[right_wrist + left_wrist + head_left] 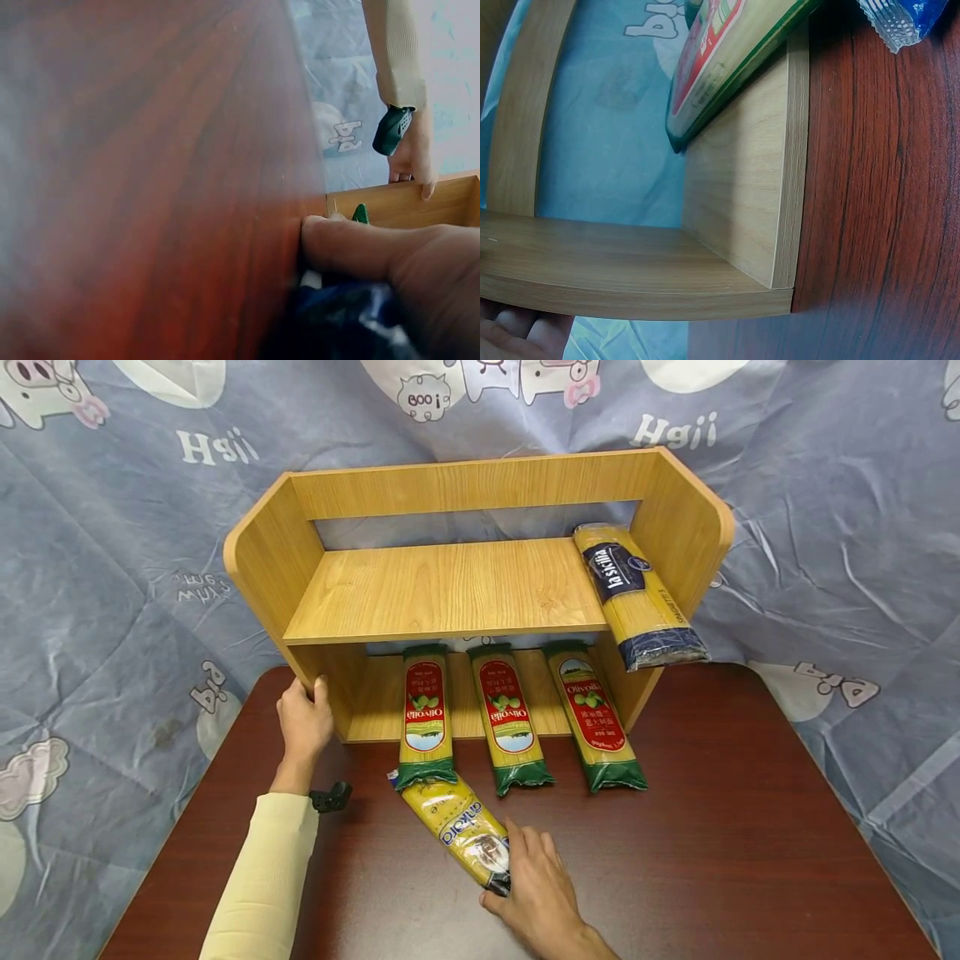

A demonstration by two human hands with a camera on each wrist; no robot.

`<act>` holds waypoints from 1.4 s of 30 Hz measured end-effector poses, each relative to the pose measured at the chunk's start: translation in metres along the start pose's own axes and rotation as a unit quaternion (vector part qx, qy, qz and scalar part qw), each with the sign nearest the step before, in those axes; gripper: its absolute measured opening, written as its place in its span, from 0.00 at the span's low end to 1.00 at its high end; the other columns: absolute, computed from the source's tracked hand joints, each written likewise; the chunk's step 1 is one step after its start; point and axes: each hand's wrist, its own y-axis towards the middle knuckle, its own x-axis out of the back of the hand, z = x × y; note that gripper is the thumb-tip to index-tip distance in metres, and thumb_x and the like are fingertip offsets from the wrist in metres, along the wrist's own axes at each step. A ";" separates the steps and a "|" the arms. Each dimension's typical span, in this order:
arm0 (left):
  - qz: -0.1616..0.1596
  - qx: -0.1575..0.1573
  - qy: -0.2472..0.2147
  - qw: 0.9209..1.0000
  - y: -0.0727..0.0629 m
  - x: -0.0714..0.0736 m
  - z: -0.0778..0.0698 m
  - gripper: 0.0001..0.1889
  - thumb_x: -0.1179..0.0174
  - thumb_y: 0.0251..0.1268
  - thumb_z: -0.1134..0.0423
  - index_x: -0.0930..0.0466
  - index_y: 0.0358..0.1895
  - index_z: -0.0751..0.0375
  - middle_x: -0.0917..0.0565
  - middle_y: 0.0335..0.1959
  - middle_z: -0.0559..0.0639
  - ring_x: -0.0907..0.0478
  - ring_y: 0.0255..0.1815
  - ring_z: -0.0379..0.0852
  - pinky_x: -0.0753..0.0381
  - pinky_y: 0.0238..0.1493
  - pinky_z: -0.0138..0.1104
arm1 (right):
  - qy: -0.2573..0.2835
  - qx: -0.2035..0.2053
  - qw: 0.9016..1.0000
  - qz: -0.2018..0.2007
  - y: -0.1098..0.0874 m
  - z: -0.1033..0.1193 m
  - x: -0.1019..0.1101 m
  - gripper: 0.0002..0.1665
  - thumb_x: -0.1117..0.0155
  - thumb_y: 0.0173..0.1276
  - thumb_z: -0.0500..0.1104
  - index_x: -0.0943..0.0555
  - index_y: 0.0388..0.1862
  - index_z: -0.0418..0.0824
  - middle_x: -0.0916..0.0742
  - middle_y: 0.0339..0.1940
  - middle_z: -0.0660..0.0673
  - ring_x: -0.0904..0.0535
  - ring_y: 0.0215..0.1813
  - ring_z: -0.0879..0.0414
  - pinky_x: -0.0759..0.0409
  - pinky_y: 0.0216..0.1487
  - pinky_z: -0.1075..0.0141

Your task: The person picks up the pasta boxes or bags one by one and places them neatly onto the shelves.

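In the head view my left hand point(305, 718) grips the front edge of the left side panel of a wooden shelf point(450, 589). Its fingers point(525, 330) show outside that panel in the left wrist view. My right hand point(536, 885) holds the near end of a yellow Ankara pasta packet point(453, 822), which lies slantwise on the table. The packet's far end is beside the leftmost green-ended Olivoilà pasta packet point(425, 714). In the right wrist view the thumb point(352, 244) lies over dark blue wrapping point(352, 315), much of it blurred.
Two more Olivoilà packets point(512, 718) point(595, 718) lie on the lower level, their ends jutting past the front edge. A La Sicilia spaghetti packet point(637, 593) rests at the right of the upper level, overhanging it. The dark red table point(712, 860) meets a blue printed cloth point(840, 568) behind.
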 end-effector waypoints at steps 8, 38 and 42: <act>-0.001 -0.002 -0.002 1.000 -0.001 0.000 -0.001 0.16 0.47 0.77 0.61 0.25 0.29 0.68 0.19 0.24 0.65 0.23 0.32 0.58 0.32 0.32 0.46 | -0.006 0.001 1.000 0.005 0.005 0.000 0.005 0.46 0.16 0.35 0.48 0.23 0.54 0.30 0.21 0.34 0.44 0.22 0.36 0.49 0.21 0.30 0.52; 0.004 0.000 0.000 1.000 -0.007 -0.005 0.003 0.16 0.45 0.77 0.61 0.23 0.30 0.69 0.17 0.25 0.67 0.20 0.34 0.61 0.29 0.35 0.49 | 0.068 -0.050 0.983 0.162 -0.005 -0.009 0.033 0.44 0.20 0.36 0.39 0.27 0.55 0.26 0.20 0.27 0.45 0.25 0.26 0.55 0.25 0.25 0.58; 0.001 -0.003 0.002 1.000 -0.006 -0.005 0.004 0.16 0.46 0.77 0.61 0.23 0.31 0.69 0.17 0.25 0.67 0.21 0.34 0.61 0.30 0.35 0.49 | 0.079 -0.057 0.979 0.181 -0.009 -0.011 0.037 0.46 0.20 0.35 0.40 0.28 0.56 0.25 0.20 0.27 0.46 0.26 0.27 0.56 0.24 0.26 0.59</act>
